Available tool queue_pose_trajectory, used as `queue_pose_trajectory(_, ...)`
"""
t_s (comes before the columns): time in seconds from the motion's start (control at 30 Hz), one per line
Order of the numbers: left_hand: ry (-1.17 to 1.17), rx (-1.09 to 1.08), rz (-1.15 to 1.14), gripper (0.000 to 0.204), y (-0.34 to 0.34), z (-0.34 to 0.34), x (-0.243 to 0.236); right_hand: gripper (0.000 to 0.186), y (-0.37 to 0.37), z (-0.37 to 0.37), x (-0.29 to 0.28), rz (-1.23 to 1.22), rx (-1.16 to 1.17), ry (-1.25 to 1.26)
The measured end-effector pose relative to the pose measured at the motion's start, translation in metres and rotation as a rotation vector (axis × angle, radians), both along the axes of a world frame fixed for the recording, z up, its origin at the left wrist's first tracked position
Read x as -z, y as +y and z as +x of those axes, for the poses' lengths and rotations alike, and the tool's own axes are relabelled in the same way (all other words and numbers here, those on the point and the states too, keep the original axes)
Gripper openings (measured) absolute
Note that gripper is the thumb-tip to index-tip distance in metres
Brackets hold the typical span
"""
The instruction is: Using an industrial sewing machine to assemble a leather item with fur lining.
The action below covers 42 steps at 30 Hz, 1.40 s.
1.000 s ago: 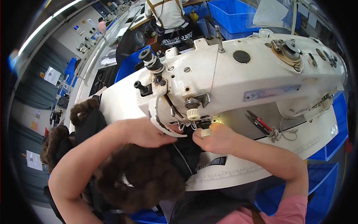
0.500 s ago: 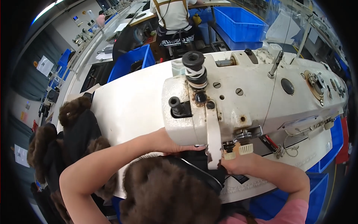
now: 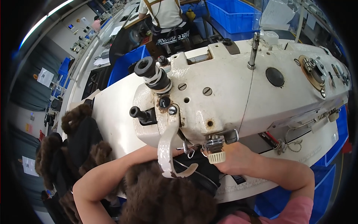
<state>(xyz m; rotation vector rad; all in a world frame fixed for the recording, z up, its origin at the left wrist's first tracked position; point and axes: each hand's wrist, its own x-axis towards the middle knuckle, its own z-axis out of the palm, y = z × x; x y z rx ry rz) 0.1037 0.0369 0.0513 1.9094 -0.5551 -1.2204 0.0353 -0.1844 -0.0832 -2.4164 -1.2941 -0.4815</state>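
A white sewing machine [image 3: 223, 86] stands before me, its head over the work. Under it lies a black fabric piece with a metal zipper [image 3: 197, 171] and thick brown fur [image 3: 167, 196] toward me. My left forearm [image 3: 115, 162] reaches around the fur from the left; the machine head hides that hand's fingers, so its grip does not show. At the right edge of the black fabric, my right hand [image 3: 236, 158] is closed, fingers curled against the piece behind the tension knob [image 3: 217, 156]. The needle area is hidden.
Similar black pieces with brown fur [image 3: 84, 140] are heaped left of the white table [image 3: 112, 108]. A red-handled tool [image 3: 272, 140] and cord lie under the machine arm. Blue bins [image 3: 235, 16] stand behind and at the right. Another person [image 3: 164, 15] sits ahead, facing away.
My view has shifted, so the machine head appears further left and larger. The curved white lever now shows its hooked lower end. Both hands stay at the fabric beneath the machine.
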Motion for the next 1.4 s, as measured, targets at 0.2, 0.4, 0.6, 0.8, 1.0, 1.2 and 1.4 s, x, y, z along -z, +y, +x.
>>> queue_pose_trajectory(0.2,0.001,-0.077,0.022,0.039,0.001,-0.007,-0.005,0.011,-0.006,-0.003,0.001,-0.081,-0.036,-0.003)
queue_pose_trajectory(0.4,0.015,-0.097,0.009,0.037,0.012,0.015,0.023,0.011,-0.008,0.008,0.024,-0.103,-0.064,-0.013)
queue_pose_trajectory(0.6,-0.053,-0.047,-0.047,0.037,0.020,0.032,0.064,0.013,-0.004,0.013,0.034,-0.046,-0.063,-0.013)
queue_pose_trajectory(0.8,-0.115,0.030,-0.113,0.036,0.018,0.048,0.098,0.012,-0.007,0.006,0.003,-0.088,0.031,0.014)
queue_pose_trajectory(1.0,-0.178,0.044,-0.140,0.036,0.035,0.056,0.124,0.010,-0.001,0.011,0.013,-0.059,0.001,0.136)
queue_pose_trajectory(1.2,-0.252,0.108,-0.251,0.036,0.026,0.067,0.146,0.011,-0.008,0.005,0.036,0.058,0.005,0.526)
queue_pose_trajectory(1.4,-0.338,0.100,-0.328,0.036,0.024,0.072,0.160,0.020,0.012,-0.001,0.069,0.194,0.040,0.483)
